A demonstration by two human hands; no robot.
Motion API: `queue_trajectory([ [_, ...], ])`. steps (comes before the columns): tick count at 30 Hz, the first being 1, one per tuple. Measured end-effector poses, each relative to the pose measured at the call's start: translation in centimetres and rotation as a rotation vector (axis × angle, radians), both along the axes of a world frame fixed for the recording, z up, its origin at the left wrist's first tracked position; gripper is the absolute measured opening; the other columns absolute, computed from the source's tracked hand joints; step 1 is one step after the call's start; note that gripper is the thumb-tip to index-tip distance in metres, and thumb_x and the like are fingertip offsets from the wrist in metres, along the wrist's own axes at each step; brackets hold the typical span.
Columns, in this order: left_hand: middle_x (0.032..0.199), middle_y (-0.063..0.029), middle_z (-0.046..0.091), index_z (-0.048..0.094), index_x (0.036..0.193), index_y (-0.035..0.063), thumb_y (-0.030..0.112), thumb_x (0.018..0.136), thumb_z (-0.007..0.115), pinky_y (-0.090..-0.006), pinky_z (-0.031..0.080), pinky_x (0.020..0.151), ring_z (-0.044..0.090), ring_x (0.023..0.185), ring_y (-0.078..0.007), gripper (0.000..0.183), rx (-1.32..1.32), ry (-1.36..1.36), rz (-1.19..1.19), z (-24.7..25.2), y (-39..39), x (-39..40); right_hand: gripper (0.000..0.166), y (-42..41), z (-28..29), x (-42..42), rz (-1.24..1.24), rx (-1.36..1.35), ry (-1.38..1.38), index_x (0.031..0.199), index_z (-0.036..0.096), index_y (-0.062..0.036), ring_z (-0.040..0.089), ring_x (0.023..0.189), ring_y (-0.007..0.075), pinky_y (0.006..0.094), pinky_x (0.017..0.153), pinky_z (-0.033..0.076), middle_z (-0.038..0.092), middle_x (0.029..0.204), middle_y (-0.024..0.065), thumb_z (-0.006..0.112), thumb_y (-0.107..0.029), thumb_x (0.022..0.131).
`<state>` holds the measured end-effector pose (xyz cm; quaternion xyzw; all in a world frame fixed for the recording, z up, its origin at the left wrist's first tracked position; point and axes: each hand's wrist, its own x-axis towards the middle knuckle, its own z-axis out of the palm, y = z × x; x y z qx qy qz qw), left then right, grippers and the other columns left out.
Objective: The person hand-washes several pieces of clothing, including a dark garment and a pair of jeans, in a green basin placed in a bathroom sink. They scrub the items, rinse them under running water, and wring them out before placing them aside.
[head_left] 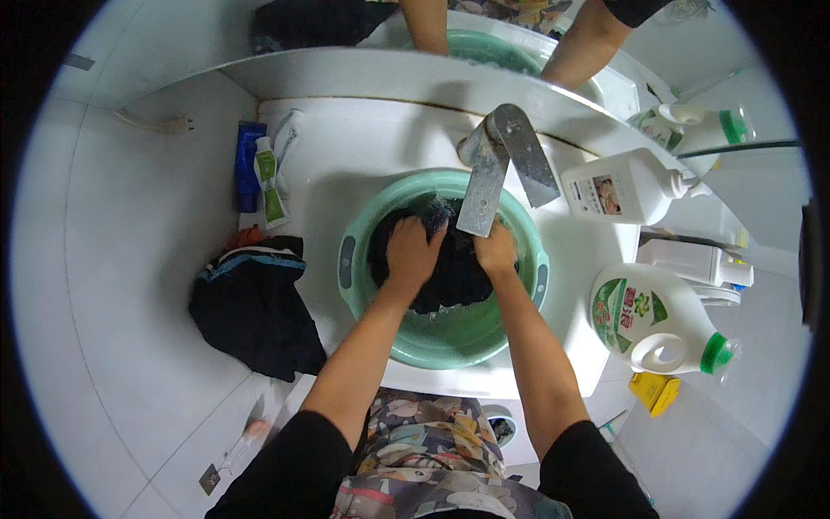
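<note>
A round green plastic basin (447, 353) with grey-inset handles stands on the white washbasin counter, some water in it. Bunched inside is a wet black cloth (454, 279), probably a garment. My left hand (413, 253) presses into its left part, thumb apart, the fingertips sunk in the fabric. On the right side, my right hand (496, 250) grips the cloth near the basin wall; the metal faucet (483, 201) hides part of its fingers. The faucet's flat spout reaches over the basin between my hands. Pale foam or splashed water lies on the cloth near its far edge.
Left on the counter are a blue tube (249, 165), a green-and-white tube (269, 181) and a heap of dark clothes (259, 311) hanging over the edge. At right lie a white pump bottle (613, 188) and a large detergent jug (648, 318). A mirror (350, 71) borders the back.
</note>
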<state>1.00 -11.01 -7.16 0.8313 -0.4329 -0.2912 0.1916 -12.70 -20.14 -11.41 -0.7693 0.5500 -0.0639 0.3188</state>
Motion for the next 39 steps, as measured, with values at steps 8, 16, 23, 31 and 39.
queue_trajectory([
  [8, 0.134, -0.0155, 0.042, 0.038, 0.137, 0.0059, 0.016, 0.076, 0.071, -0.0472, 0.031, 0.107, 0.038, 0.127, -0.0342, 0.07, -0.066, -0.232, -0.142, -2.8, 3.7, -3.3, 0.054, 5.8, 0.4, 0.6, 0.077, -0.197, 0.337, 0.132, 0.043, -0.01, 0.047, 0.114, 0.0361, 0.0533, 0.095, 0.034, 0.047, 0.124, 0.0148, 0.057, -0.022, 0.082],
  [16, 0.113, -0.0255, 0.06, 0.053, 0.121, -0.0044, 0.033, 0.089, 0.062, -0.0429, 0.041, 0.096, 0.054, 0.109, -0.0409, 0.05, -0.39, 0.352, 0.123, -3.9, 2.9, 0.7, 0.046, 2.8, 1.6, -0.6, 0.064, -0.175, 0.212, 0.133, 0.046, -0.0124, 0.049, 0.114, 0.0364, 0.0506, 0.095, 0.038, 0.05, 0.123, 0.0183, 0.053, -0.021, 0.088],
  [23, 0.143, -0.0174, 0.036, 0.028, 0.141, -0.0004, 0.026, 0.075, 0.077, -0.0374, 0.03, 0.109, 0.038, 0.131, -0.0269, 0.086, -0.569, 0.41, -0.064, 7.4, 8.5, -4.9, 0.045, 10.5, 17.0, -2.2, -0.012, -0.051, -0.469, 0.131, 0.048, -0.0048, 0.054, 0.107, 0.0387, 0.0398, 0.092, 0.043, 0.052, 0.117, 0.0227, 0.053, -0.005, 0.086],
  [31, 0.11, -0.0039, 0.061, 0.058, 0.114, 0.0046, 0.004, 0.072, 0.078, -0.0329, 0.048, 0.089, 0.06, 0.095, -0.0186, 0.047, -0.725, 0.775, 0.461, 17.0, 8.2, -1.5, 0.067, 12.2, 23.1, -6.8, -0.203, 0.661, -0.776, 0.141, 0.034, -0.0004, 0.039, 0.13, 0.031, 0.043, 0.109, 0.028, 0.039, 0.142, 0.0197, 0.058, -0.04, 0.092],
  [39, 0.136, -0.0071, 0.048, 0.046, 0.135, 0.0184, 0.035, 0.083, 0.066, -0.0529, 0.027, 0.11, 0.044, 0.127, -0.029, 0.059, -0.941, 0.969, 0.198, 27.8, 15.4, -2.0, 0.07, 14.8, 17.8, -0.6, -0.055, 1.221, -1.517, 0.135, 0.042, -0.0055, 0.048, 0.121, 0.0317, 0.0488, 0.105, 0.035, 0.048, 0.136, 0.0152, 0.047, -0.059, 0.09],
])
